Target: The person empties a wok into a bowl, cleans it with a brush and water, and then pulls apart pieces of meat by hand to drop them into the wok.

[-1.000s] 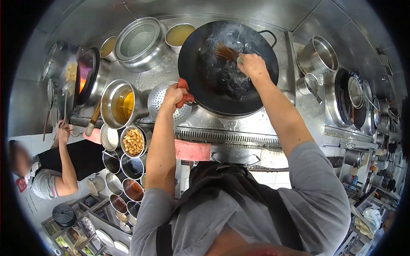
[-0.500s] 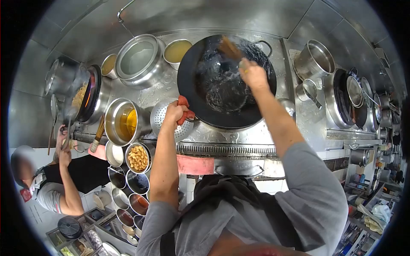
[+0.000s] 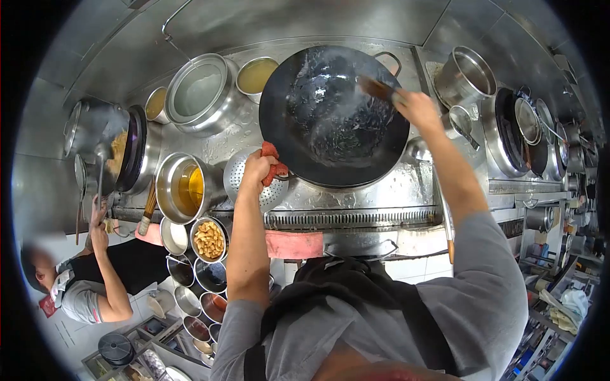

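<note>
A large black wok (image 3: 286, 149) sits on the steel range, its inside wet and steaming. With a red cloth (image 3: 269, 152), my left hand (image 3: 256, 170) grips the wok's near left handle, beside a perforated ladle (image 3: 238, 170). My right hand (image 3: 416, 109) is closed around a brown bamboo brush (image 3: 376, 89) over the wok's right side. The brush head is blurred and points left into the wok.
Left of the wok stand a large steel pot (image 3: 198, 89), a pot of oil (image 3: 181, 190) and a bowl of fried pieces (image 3: 210, 240). A co-worker (image 3: 95, 295) cooks at the far left. A tall pot (image 3: 467, 76) stands right.
My right hand and the brush have moved right and slightly down, toward the wok's right rim. Less water shows in the wok. My left hand keeps its hold on the cloth.
</note>
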